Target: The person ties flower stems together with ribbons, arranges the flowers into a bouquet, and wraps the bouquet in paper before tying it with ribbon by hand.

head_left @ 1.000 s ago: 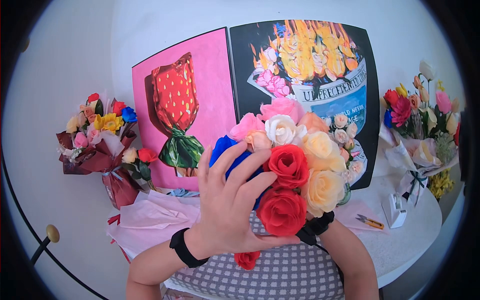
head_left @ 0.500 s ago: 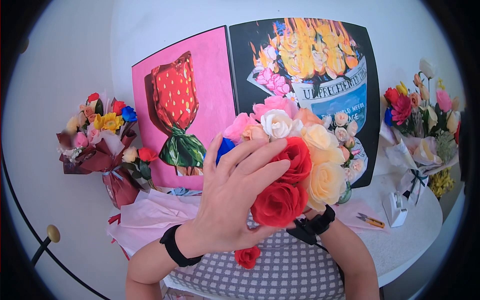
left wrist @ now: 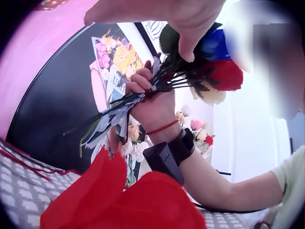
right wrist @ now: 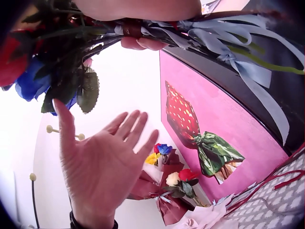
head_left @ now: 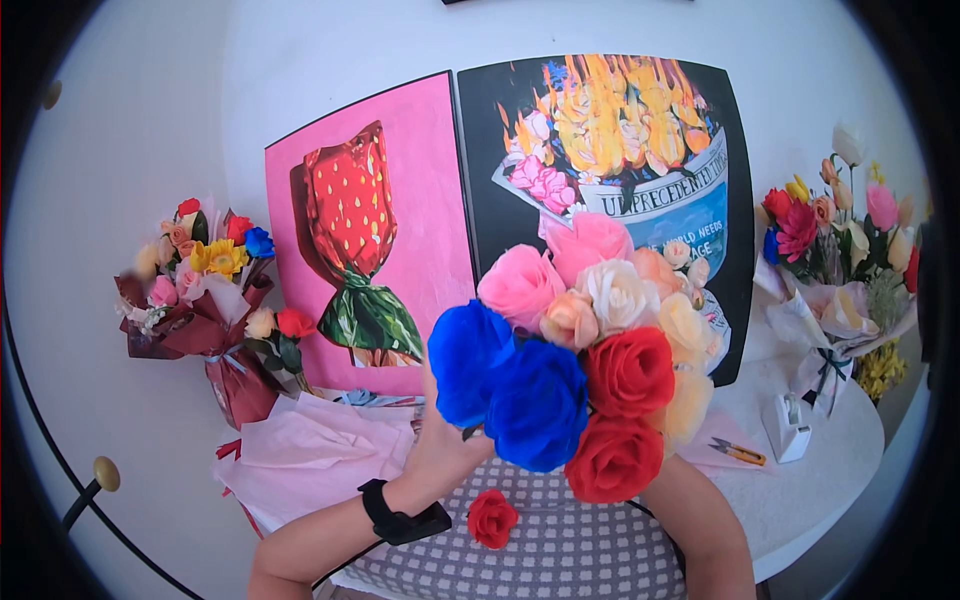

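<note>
My right hand grips the gathered stems of a bouquet of fabric roses. A pale blue ribbon is tied round those stems, its tails trailing. Blue roses, red roses, pink roses and cream ones make up the head of the bunch. My left hand is beside the blue roses, fingers spread and palm bare in the right wrist view. In the head view, the blooms partly cover the left hand and hide the right one.
A single red rose lies on the checked cloth. Pink tissue paper is at left; snips and a tape dispenser lie at right. Wrapped bouquets flank two paintings, the pink one and the black one.
My left hand has come off the front of the blue and red roses and moved down to their left side. The blue roses are now uncovered, and the bunch has shifted slightly right.
</note>
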{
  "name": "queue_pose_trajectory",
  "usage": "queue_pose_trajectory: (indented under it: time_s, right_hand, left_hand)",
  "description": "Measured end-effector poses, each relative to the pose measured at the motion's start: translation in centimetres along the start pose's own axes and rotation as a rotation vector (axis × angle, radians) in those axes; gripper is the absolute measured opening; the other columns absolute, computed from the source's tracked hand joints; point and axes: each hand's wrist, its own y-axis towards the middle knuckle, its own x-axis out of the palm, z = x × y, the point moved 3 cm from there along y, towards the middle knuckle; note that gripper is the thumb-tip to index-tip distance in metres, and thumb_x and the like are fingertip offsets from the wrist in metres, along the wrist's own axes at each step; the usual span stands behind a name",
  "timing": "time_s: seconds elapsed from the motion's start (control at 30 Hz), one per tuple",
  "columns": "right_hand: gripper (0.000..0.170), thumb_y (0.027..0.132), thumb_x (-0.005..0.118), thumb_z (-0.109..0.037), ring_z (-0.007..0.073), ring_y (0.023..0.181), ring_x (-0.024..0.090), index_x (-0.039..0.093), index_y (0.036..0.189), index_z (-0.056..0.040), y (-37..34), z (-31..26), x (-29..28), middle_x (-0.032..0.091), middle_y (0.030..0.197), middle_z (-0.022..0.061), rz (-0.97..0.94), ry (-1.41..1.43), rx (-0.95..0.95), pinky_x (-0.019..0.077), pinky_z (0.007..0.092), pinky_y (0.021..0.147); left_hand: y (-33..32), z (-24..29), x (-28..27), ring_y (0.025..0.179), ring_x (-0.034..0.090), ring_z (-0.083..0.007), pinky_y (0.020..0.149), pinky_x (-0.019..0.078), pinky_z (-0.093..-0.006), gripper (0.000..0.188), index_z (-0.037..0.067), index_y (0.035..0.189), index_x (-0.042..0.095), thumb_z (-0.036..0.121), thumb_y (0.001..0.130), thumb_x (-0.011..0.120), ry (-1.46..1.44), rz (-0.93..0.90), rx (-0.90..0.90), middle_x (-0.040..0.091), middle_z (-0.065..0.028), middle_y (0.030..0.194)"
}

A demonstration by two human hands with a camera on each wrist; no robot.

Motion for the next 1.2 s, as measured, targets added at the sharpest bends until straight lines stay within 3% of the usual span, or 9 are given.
queue_pose_trajectory:
  time_s: [0.1,0.33,0.83,0.9,0.97,1.03,1.1,1.17,1.2]
  right_hand:
    - [0.036,0.088,0.047,-0.019,0.0155,0.098,0.051,0.040,0.119,-0.0016,-5.6,0.2,-1.6,0.052,0.106,0.0087,-0.037,-0.073,-0.026,0.0415,0.0281,0.083]
    - [0.035,0.088,0.047,-0.019,0.0153,0.096,0.052,0.041,0.118,-0.0008,0.3,0.5,2.8,0.053,0.104,0.0089,-0.107,-0.231,-0.063,0.0427,0.0279,0.081]
    - [0.034,0.087,0.048,-0.018,0.0147,0.091,0.054,0.042,0.115,0.0008,-1.8,-0.4,0.5,0.055,0.099,0.0095,-0.162,-0.572,-0.130,0.0453,0.0273,0.077]
    - [0.030,0.087,0.047,-0.013,0.0133,0.090,0.054,0.044,0.114,0.0009,-1.1,-2.6,1.0,0.056,0.098,0.0092,-0.062,-0.145,0.051,0.0447,0.0261,0.076]
    - [0.030,0.086,0.048,-0.008,0.0115,0.088,0.054,0.046,0.115,0.0010,-0.7,-4.5,1.5,0.056,0.098,0.0088,-0.077,-0.173,0.004,0.0447,0.0239,0.074]
    - [0.035,0.086,0.049,-0.010,0.0140,0.088,0.055,0.045,0.119,0.0023,-1.0,-6.3,2.6,0.055,0.105,0.0098,-0.260,-0.403,-0.008,0.0448,0.0255,0.076]
    - [0.027,0.081,0.054,-0.001,0.0132,0.080,0.057,0.056,0.108,0.0000,-1.1,-7.4,3.0,0.058,0.098,0.0082,-0.245,-0.391,0.089,0.0456,0.0232,0.067]
    - [0.022,0.076,0.057,0.004,0.0148,0.077,0.058,0.062,0.097,0.0004,-0.9,-8.3,3.7,0.061,0.091,0.0090,-0.450,-0.635,-0.231,0.0457,0.0229,0.066]
    - [0.019,0.073,0.058,0.006,0.0165,0.075,0.059,0.064,0.090,0.0010,-1.0,-8.2,3.8,0.062,0.084,0.0104,-0.394,-0.597,-0.218,0.0460,0.0232,0.065]
  left_hand:
    - [-0.5,-6.8,0.2,0.118,0.040,-0.0216,0.096,0.0353,-0.0321,0.068,0.005,0.134,0.025,0.026,0.079,0.060,0.111,-0.361,0.055,0.042,-0.0102,0.125]
    - [1.7,-3.8,2.9,0.118,0.040,-0.0218,0.096,0.0352,-0.0322,0.068,0.004,0.134,0.025,0.029,0.080,0.058,-0.106,-0.294,0.007,0.041,-0.0103,0.126]
    - [-0.6,1.0,1.3,0.117,0.040,-0.0223,0.096,0.0351,-0.0327,0.068,0.003,0.134,0.025,0.038,0.082,0.053,-0.658,-0.207,-0.170,0.039,-0.0106,0.128]
    - [-0.1,1.9,1.0,0.117,0.040,-0.0224,0.096,0.0351,-0.0327,0.068,0.003,0.133,0.025,0.039,0.082,0.052,-0.730,-0.192,-0.199,0.039,-0.0106,0.129]
    - [0.4,2.6,1.1,0.117,0.040,-0.0224,0.096,0.0351,-0.0328,0.069,0.003,0.133,0.025,0.040,0.082,0.052,-0.804,-0.188,-0.233,0.039,-0.0106,0.129]
    - [0.9,3.2,1.4,0.117,0.041,-0.0225,0.096,0.0350,-0.0329,0.069,0.003,0.133,0.024,0.041,0.083,0.051,-0.884,-0.194,-0.273,0.038,-0.0107,0.129]
    - [0.7,3.6,1.7,0.117,0.041,-0.0225,0.097,0.0350,-0.0329,0.069,0.003,0.133,0.024,0.042,0.083,0.050,-0.962,-0.192,-0.313,0.038,-0.0107,0.130]
    - [0.4,4.1,2.1,0.117,0.041,-0.0226,0.097,0.0350,-0.0330,0.069,0.003,0.133,0.024,0.044,0.083,0.050,-1.031,-0.177,-0.345,0.038,-0.0108,0.130]
    - [0.5,4.5,2.2,0.117,0.041,-0.0226,0.097,0.0350,-0.0330,0.070,0.003,0.133,0.024,0.044,0.083,0.049,-1.065,-0.168,-0.360,0.038,-0.0108,0.130]
